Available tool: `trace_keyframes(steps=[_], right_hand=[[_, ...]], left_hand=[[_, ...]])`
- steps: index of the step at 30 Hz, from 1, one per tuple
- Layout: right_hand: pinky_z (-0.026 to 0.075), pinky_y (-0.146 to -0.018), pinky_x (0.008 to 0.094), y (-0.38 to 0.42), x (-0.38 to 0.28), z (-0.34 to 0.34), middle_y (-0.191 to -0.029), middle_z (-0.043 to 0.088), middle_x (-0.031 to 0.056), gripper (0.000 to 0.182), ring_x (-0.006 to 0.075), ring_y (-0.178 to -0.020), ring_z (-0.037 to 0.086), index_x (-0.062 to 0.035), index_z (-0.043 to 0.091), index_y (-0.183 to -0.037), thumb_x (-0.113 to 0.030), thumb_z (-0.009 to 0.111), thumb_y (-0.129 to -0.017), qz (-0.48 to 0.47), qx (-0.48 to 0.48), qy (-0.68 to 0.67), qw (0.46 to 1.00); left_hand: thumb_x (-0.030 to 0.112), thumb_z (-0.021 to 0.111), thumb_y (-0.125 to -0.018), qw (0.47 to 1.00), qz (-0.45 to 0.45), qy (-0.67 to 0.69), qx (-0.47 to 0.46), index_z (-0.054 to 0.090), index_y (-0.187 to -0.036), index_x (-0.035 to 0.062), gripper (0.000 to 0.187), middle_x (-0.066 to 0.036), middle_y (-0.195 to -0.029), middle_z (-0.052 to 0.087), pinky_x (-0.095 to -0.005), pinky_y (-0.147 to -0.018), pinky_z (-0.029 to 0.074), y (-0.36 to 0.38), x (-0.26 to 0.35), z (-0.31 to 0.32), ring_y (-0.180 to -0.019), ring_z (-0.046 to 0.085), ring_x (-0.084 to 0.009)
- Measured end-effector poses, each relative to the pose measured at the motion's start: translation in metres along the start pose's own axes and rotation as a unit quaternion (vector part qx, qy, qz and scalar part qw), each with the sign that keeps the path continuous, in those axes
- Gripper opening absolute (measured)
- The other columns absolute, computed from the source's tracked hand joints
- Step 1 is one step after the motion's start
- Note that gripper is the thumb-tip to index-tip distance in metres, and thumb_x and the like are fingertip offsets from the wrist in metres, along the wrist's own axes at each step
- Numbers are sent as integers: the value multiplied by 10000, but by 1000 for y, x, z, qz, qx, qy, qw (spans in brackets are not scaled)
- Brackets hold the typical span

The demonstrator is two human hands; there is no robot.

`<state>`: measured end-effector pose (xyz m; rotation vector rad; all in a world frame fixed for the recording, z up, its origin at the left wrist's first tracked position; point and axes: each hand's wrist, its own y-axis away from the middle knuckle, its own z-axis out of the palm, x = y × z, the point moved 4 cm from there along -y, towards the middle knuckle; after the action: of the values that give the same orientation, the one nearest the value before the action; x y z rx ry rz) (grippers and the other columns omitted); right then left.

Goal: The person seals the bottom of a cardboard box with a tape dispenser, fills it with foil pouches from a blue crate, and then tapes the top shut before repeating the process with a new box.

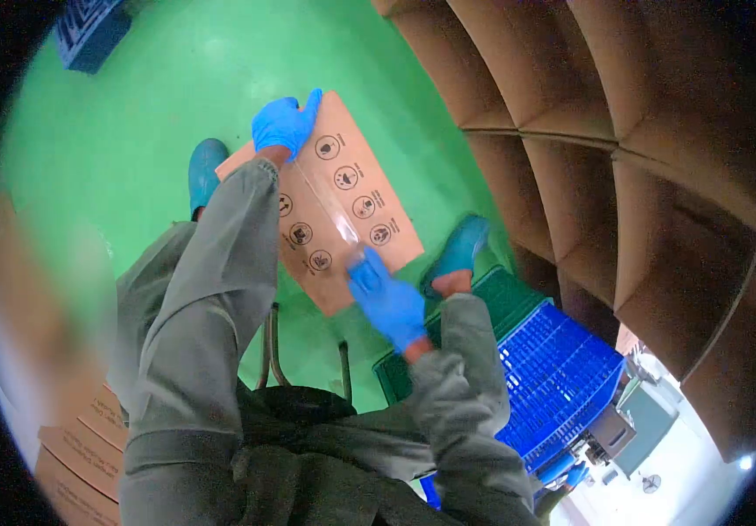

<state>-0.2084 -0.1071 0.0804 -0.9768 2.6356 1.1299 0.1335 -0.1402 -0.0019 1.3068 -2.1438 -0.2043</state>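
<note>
A closed cardboard box [356,180] with black printed handling symbols lies in front of me, between my feet. Along its middle seam runs a strip of clear packing tape [323,195]. My left hand [282,125], in a blue glove, grips the box's far edge with the thumb stretched along it. Near the close end of the seam, my blue-gloved right hand [386,302] is closed around what appears to be the roll of clear packing tape [357,254]. The hand is blurred and covers most of the roll.
Large open cardboard boxes [562,96] stand along the right. A blue crate [557,368] and a green crate [509,302] are by my right leg. Flat printed cartons [80,460] lie at lower left, and a dark blue crate [93,39] sits at the upper left.
</note>
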Motion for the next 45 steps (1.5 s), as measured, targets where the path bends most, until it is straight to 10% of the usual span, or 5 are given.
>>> trace_keyframes(steps=[23,27,31,38,45], right_hand=[[536,-642,526,-35,106,150,-863,708,184,401,414,-758,680,-109,624,-1105,-411,626,-842,126,159,-54,978],[545,-744,497,49,92,59,-940,687,217,593,383,-847,682,-64,511,-1197,-393,732,-756,384,169,-233,877],[544,-736,354,111,104,-19,-984,664,94,453,194,-858,649,-20,566,-1116,-153,753,-725,230,348,-567,710],[539,-702,283,207,115,-158,-1049,640,73,565,174,-866,645,1,537,-1286,-4,646,-732,1,466,-655,595],[470,-550,226,200,127,-151,-915,609,50,506,115,-659,559,-3,549,-1249,-26,580,-744,-148,395,-835,353]], left_hand=[[654,369,-937,999,18,-26,31,712,-1056,-2,750,-292,-1064,663,-477,-923,486,-4,1,3,-1058,628,-440],[424,509,-981,836,399,-134,353,479,-1394,11,585,-212,-1336,579,-478,-980,462,53,36,-6,-1198,565,-394],[237,585,-860,756,570,-267,-179,592,-1230,62,410,-162,-1172,636,-544,-1018,411,214,115,40,-1138,580,-356],[341,540,-923,611,729,-263,-161,523,-1376,101,513,-189,-1439,490,-634,-1065,336,240,102,141,-1314,475,-368],[470,705,-848,792,513,272,186,564,-1214,-23,630,-231,-1166,637,-436,-879,498,320,421,-235,-1043,622,-397]])
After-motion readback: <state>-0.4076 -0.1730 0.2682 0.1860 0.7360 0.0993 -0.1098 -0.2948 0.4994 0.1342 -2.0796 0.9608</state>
